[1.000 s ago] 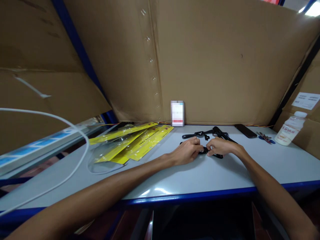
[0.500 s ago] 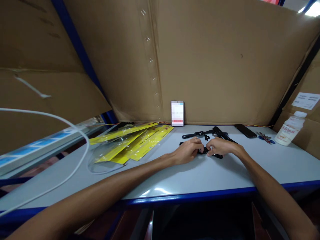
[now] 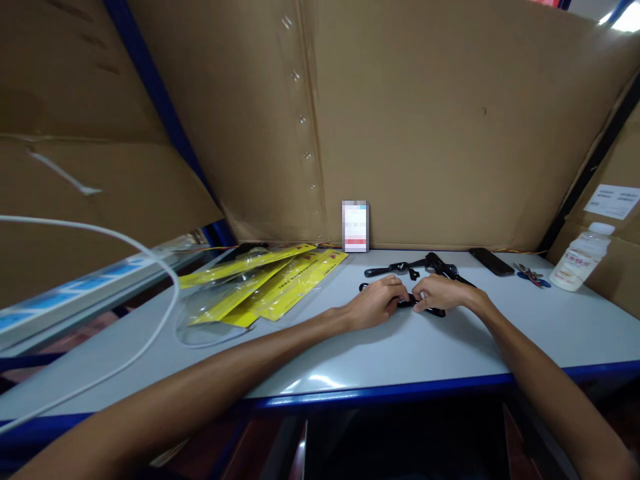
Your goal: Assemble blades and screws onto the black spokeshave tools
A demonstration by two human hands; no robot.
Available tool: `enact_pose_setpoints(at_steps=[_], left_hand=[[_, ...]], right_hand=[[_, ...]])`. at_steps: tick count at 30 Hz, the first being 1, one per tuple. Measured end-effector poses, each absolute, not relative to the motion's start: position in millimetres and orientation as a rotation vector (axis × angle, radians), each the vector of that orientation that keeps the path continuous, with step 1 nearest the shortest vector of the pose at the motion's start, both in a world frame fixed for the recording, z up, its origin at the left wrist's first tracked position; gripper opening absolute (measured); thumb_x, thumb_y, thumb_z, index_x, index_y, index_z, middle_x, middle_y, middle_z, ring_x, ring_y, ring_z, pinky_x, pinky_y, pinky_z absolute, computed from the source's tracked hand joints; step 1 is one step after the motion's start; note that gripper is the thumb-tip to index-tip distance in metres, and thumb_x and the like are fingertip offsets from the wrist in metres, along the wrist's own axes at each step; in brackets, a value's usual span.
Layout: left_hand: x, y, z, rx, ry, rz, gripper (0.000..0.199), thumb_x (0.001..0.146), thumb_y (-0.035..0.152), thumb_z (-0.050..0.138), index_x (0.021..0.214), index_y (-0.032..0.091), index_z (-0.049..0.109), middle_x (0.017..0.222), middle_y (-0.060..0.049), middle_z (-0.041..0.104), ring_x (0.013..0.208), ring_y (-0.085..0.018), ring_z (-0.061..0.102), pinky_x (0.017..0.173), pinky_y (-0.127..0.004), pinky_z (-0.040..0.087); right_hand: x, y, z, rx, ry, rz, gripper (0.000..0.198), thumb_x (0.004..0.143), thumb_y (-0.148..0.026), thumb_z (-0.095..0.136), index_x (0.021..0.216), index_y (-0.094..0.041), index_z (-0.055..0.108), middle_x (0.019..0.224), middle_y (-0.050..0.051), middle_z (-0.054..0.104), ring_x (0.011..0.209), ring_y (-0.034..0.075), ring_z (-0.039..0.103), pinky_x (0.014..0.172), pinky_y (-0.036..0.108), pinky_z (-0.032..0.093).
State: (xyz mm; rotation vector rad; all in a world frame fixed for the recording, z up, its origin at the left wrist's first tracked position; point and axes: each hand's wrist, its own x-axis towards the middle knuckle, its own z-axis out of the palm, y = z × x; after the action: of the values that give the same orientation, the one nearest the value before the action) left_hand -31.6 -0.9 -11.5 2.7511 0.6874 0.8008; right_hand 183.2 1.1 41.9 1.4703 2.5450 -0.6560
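Both hands work over a black two-handled tool (image 3: 408, 302), which looks like a spokeshave, lying low over the table. My left hand (image 3: 376, 303) has its fingers curled on the tool's middle, and one handle end sticks out behind it. My right hand (image 3: 441, 292) pinches at the middle from the other side, fingertips close to the left ones. The fingers hide most of the tool's centre. Just behind lies another black spokeshave (image 3: 385, 270) with a small black part (image 3: 414, 274) beside it. More black tools (image 3: 440, 265) are piled behind my right hand.
Yellow cards in clear plastic packaging (image 3: 280, 287) spread over the left of the table (image 3: 350, 363). A lit phone (image 3: 355, 227) leans on the cardboard wall (image 3: 425, 133). To the right are a dark phone (image 3: 491, 261), keys (image 3: 531, 275) and a bottle (image 3: 580, 259). A white cable (image 3: 167, 313) loops at left.
Very little differs. My left fingers have shifted slightly at the middle of the tool; the right hand stays in place.
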Motion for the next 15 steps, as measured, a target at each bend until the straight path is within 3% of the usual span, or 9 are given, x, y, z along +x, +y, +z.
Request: enact_pose_setpoints(at_steps=[4,9,15], left_hand=[[-30.8,-5.7,-7.1,2.766,0.650,0.750,0.024,0.082,0.003,0.049,0.084,0.018,0.067,0.091,-0.005,0.066,0.092,-0.021,0.060,0.086,-0.037,0.051],[-31.6,-6.9,-9.0,2.738,0.791,0.828,0.010,0.094,0.020,0.055,0.097,0.018,0.065,0.100,-0.007,0.062,0.097,-0.023,0.058,0.084,-0.039,0.051],[-31.3,-6.3,-10.5,2.750,0.739,0.748,0.012,0.095,0.022,0.057,0.087,0.017,0.064,0.100,-0.007,0.059,0.090,-0.020,0.059,0.082,-0.036,0.051]], right_hand=[[182.5,1.3,41.6,1.482,2.532,-0.669,0.016,0.086,-0.034,0.068,0.085,-0.018,0.065,0.062,-0.004,0.050,0.053,0.012,0.055,0.050,0.022,0.044],[182.4,1.1,40.7,1.487,2.543,-0.683,0.017,0.086,-0.034,0.068,0.085,-0.018,0.064,0.061,-0.004,0.047,0.054,0.012,0.053,0.048,0.021,0.044],[183.0,2.9,38.7,1.484,2.541,-0.665,0.018,0.085,-0.035,0.068,0.088,-0.018,0.065,0.064,-0.003,0.050,0.052,0.012,0.053,0.046,0.021,0.043]])
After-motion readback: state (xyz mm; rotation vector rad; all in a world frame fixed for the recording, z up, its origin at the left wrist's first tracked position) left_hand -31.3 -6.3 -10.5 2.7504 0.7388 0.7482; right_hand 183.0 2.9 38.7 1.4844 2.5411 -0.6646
